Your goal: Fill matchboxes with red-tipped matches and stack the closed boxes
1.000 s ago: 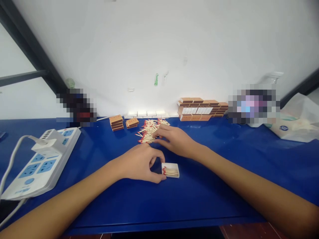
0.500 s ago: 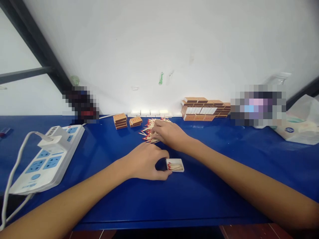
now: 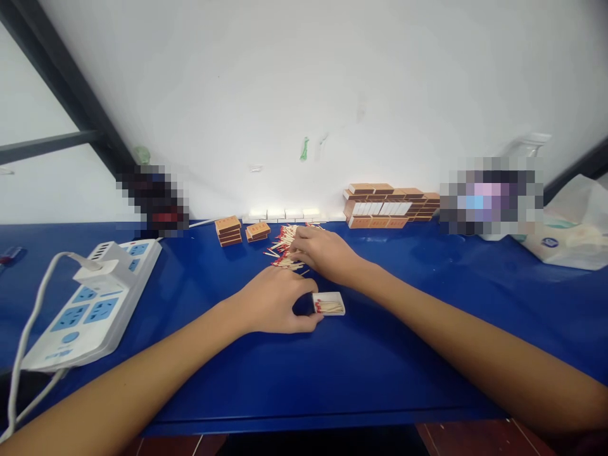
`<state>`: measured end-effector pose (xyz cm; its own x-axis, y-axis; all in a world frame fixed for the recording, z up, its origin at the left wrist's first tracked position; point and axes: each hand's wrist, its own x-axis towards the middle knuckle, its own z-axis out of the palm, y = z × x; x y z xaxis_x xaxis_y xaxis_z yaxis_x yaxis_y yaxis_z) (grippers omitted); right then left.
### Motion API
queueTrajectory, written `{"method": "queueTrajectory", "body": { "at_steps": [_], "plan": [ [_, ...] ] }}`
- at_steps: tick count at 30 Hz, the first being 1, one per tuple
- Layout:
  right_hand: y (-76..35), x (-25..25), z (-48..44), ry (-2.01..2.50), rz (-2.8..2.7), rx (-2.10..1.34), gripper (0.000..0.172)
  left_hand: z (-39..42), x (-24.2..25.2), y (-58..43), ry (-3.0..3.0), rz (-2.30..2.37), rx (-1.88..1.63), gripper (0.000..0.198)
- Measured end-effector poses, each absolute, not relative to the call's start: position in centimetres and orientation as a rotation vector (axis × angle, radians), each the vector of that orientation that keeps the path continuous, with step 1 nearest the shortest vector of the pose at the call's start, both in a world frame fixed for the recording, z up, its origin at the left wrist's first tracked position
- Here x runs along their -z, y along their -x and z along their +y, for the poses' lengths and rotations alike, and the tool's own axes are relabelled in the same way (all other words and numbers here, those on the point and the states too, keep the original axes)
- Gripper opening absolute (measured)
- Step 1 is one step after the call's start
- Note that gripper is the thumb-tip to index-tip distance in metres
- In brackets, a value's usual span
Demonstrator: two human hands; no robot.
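My left hand [image 3: 280, 301] grips the left end of a small white matchbox tray [image 3: 336, 297] between thumb and fingers. In the tray lies a layer of red-tipped matches [image 3: 332, 308], their heads toward that hand. Farther back, my right hand [image 3: 325, 252] is at the right side of a loose pile of matches [image 3: 286, 240]. Its fingers are bent and closed on matches at the pile's edge; the fingertips are partly hidden. Several matches stick out of the pile to the left and front.
Brown matchboxes [image 3: 228, 231] are stacked left of the pile, with a shorter stack [image 3: 257, 232] beside them. White trays [image 3: 285, 215] line the wall. A larger matchbox stack [image 3: 380, 209] stands back right. A power strip [image 3: 95, 310] lies left, a tissue pack [image 3: 570, 237] far right.
My left hand has shifted the tray slightly away from me, toward the match pile, and a little left. My right hand stays at the pile, its fingers slightly moved.
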<state>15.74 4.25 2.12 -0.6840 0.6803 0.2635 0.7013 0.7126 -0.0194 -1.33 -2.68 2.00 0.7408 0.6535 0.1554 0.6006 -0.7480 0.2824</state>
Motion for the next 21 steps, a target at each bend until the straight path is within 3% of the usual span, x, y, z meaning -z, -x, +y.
{"method": "queueTrajectory", "body": {
  "at_steps": [8, 13, 21],
  "plan": [
    [-19.7, -3.4, 4.1, 1.036, -2.475, -0.154, 0.010, -1.8, -1.8, 1.8, -2.722, 1.238, -0.410, 0.028],
    [-22.5, -4.1, 2.3, 1.069, -2.360, -0.508, 0.013, -1.2, -1.5, 1.8, -2.670, 1.330, -0.455, 0.031],
    [-21.4, -2.8, 0.8, 1.001, -2.478, -0.522, 0.011, -1.1, -1.8, 1.7, -2.635, 1.291, -0.466, 0.025]
  ]
}}
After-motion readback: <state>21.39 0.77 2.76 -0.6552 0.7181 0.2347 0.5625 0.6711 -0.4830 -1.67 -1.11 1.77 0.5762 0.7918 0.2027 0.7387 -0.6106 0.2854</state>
